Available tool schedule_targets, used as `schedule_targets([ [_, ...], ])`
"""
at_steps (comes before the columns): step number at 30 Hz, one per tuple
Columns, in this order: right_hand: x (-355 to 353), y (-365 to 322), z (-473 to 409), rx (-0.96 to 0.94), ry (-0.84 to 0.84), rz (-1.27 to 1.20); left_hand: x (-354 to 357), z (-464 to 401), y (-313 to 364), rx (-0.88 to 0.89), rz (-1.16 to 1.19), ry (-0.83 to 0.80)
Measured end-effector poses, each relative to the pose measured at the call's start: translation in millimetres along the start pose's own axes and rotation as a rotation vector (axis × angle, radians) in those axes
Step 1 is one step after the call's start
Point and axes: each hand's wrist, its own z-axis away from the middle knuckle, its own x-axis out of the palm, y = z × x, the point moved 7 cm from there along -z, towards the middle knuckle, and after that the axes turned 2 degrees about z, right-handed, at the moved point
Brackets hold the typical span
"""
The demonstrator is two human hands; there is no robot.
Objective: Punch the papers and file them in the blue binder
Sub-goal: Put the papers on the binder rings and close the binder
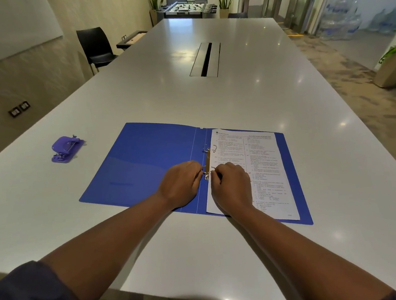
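The blue binder (142,167) lies open and flat on the grey table (188,99). Printed papers (264,168) lie on its right half, threaded on the metal ring mechanism (207,159) along the spine. The far ring stands open. My left hand (180,185) pinches the left half of the near ring with curled fingers. My right hand (232,185) rests on the papers and pinches the right half of the same ring. A purple hole punch (67,148) sits on the table to the far left, away from both hands.
A cable slot (206,59) runs down the table's middle farther back. A black chair (96,46) stands at the table's left side. Planters, water bottles and a foosball table stand far off.
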Motion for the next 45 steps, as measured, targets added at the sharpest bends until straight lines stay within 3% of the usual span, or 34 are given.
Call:
schedule_targets([
  [7,1.4,-4.9,2.7,-0.045,-0.018,0.02,0.7,0.9,8.3,0.098,-0.008,0.006],
  [21,-2.8,-5.4,-0.2,-0.002,-0.019,0.004,4.5,-1.7,6.4,0.028,-0.034,0.011],
  [26,-4.6,-3.9,-1.2,0.017,-0.029,-0.002,1.6,-1.9,9.5,0.036,-0.149,0.027],
  [35,-15.7,2.1,-12.2,-0.071,-0.26,0.041,-1.5,0.3,12.6,0.015,-0.29,0.012],
  [40,-63.3,41.7,-14.4,0.071,-0.08,0.165,-4.5,-0.4,13.9,-0.011,-0.298,0.019],
  [45,-79.5,105.0,-9.8,0.368,-0.211,0.269,-3.4,-0.1,13.4,-0.02,-0.276,0.001],
])
